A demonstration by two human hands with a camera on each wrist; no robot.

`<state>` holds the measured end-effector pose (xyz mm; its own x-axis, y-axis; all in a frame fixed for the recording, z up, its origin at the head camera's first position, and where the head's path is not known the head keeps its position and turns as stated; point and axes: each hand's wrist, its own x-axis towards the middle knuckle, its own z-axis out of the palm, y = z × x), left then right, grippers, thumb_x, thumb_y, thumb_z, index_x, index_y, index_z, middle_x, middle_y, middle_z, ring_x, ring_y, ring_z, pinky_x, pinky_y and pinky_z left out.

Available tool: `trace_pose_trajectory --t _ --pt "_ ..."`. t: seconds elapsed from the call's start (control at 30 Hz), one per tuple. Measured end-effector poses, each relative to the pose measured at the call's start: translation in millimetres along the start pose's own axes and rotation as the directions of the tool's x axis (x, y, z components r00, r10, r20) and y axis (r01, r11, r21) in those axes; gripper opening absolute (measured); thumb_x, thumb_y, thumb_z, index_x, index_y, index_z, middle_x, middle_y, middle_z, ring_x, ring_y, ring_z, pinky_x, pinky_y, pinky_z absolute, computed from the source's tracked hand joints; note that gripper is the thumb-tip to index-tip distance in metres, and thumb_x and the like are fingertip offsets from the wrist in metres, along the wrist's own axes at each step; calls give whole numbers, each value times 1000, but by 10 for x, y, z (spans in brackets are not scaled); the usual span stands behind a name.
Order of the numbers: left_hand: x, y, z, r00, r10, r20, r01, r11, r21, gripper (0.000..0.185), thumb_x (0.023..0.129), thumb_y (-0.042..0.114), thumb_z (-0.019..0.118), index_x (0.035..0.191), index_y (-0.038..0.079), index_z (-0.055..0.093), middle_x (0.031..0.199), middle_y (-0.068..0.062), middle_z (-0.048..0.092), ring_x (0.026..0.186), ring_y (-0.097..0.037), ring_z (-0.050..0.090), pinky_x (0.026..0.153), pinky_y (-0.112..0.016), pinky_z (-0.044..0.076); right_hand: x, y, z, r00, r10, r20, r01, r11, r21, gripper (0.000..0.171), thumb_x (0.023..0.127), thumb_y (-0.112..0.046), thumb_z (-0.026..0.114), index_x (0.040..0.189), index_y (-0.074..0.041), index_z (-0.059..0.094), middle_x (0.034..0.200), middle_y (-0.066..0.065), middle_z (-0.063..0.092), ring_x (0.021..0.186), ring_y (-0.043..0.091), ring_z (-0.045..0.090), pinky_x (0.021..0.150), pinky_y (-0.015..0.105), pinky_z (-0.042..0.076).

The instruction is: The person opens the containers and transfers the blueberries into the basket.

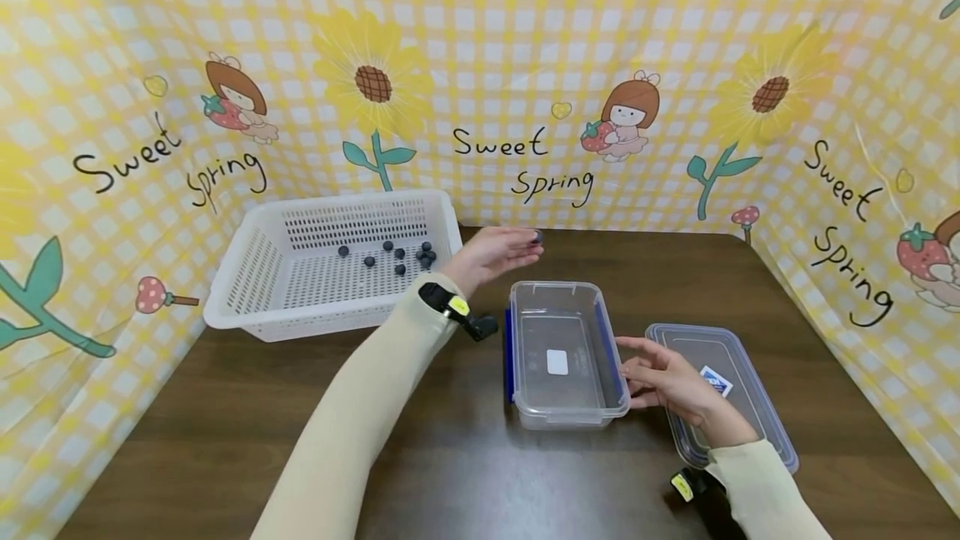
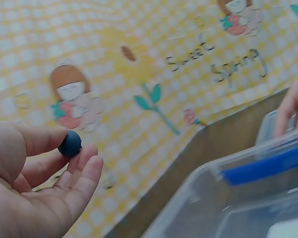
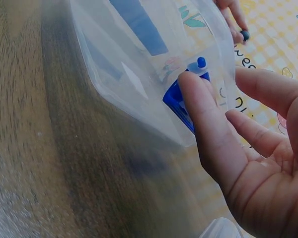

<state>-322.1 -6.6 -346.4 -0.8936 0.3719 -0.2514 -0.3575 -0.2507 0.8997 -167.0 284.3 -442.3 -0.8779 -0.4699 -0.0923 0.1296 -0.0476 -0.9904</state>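
Observation:
My left hand (image 1: 491, 257) pinches a dark blue blueberry (image 2: 70, 144) between thumb and fingertip, with the other fingers spread loosely. It is raised between the white basket (image 1: 300, 327) and a clear plastic box (image 1: 566, 419), beyond the box's far left corner. The box stands uncovered on the table, and its blue side clips (image 3: 181, 101) hang down. At the box's right wall, my right hand (image 1: 663, 377) rests with fairly straight fingers, the thumb by the clip. Several more blueberries (image 1: 400, 269) lie scattered over the basket's floor, mostly to the right.
A clear lid (image 1: 757, 398) with a bluish rim and a blue-white label lies right of the box, partly under my right forearm. The dark wooden table (image 1: 465, 473) is bordered by a yellow checked cloth (image 1: 480, 40) at the back and sides.

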Motion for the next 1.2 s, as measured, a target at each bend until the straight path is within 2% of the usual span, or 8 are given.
trace_pose_trajectory --t 0.17,0.33,0.53,0.7,0.8,0.9,1.03,1.2 --pt "-69 271 -312 997 47 -57 -46 999 16 24 99 -2 58 121 -8 60 114 -20 64 100 -26 64 98 -35 53 3 7 -1 1000 2 0 -2 1000 6 46 101 -2 55 144 0 40 98 7 67 80 17 70 71 34 62" --pt "-112 525 -708 987 109 -120 -108 994 21 6 99 2 59 103 0 64 90 -6 68 93 -20 65 106 -37 47 53 -10 -16 1000 3 -11 -3 1000 2 47 101 -3 57 144 1 39 97 6 68 79 16 70 70 34 62" --pt "-138 623 -1148 975 101 -198 -115 991 -62 39 99 -2 57 138 -6 51 118 -12 62 124 -26 54 110 -35 42 41 -9 -29 1000 -8 2 8 1000 14 50 101 -2 56 146 4 35 98 6 68 80 17 70 70 34 62" --pt "-172 559 -1461 960 82 -268 -107 991 -82 52 99 -1 58 147 -4 41 121 -11 60 106 -18 61 110 -32 41 8 25 -29 1000 -8 6 7 1000 16 51 101 -2 55 147 5 33 98 6 67 80 17 70 71 34 62" --pt "-217 509 -1648 939 92 -333 -112 993 -42 52 99 0 59 148 -3 41 111 -6 61 94 -13 62 110 -31 42 14 32 -24 1000 -8 5 8 1000 17 52 101 -3 56 147 6 31 98 6 67 80 17 70 71 34 62" --pt "-258 460 -1806 901 89 -425 -101 995 -6 50 98 1 61 145 -2 47 106 -4 61 89 -11 61 107 -30 45 20 38 -24 1000 -9 5 9 1000 24 51 101 -2 56 146 6 32 98 6 68 80 17 70 70 34 62" --pt "-292 428 -1963 846 69 -529 -88 996 -11 27 95 1 66 121 3 64 96 -3 64 84 -10 62 102 -28 48 24 44 -29 1000 -14 11 14 999 30 49 101 -2 55 146 4 34 98 6 68 80 17 70 70 34 62" --pt "-331 446 -2077 821 33 -569 -103 991 -91 1 96 5 64 96 6 65 78 -3 63 79 -12 63 90 -24 55 14 35 -30 1000 -6 8 6 1000 26 51 101 -2 55 146 6 32 98 6 68 80 17 70 71 34 62"
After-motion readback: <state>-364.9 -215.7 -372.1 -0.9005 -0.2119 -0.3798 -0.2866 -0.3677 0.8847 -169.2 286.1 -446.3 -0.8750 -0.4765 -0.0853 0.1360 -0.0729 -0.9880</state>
